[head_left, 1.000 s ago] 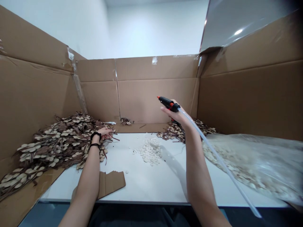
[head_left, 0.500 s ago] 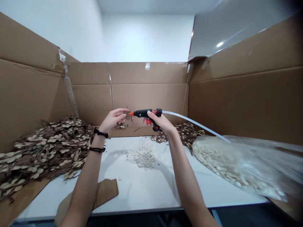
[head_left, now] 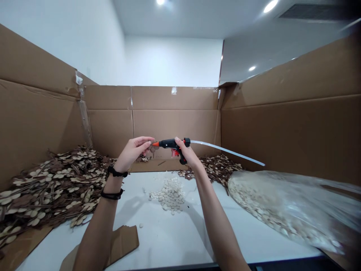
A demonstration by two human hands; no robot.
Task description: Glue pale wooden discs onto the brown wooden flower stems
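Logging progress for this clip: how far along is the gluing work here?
Done: a big heap of finished twigs lies at left. In hand: the right hand aims the glue gun at a small piece in the left hand. Left: loose discs, a full bag.

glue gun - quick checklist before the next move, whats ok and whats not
1. Glue gun gripped in right hand: ok.
2. Orange nozzle at the small brown piece held by the left hand: ok.
3. Left fingertips away from the nozzle: not ok, very close.
4. Glue stick loaded, sticking out the back: ok.
5. Glue coming out: cannot tell.
6. White table bare under the hands: ok, pale discs lie farther back.
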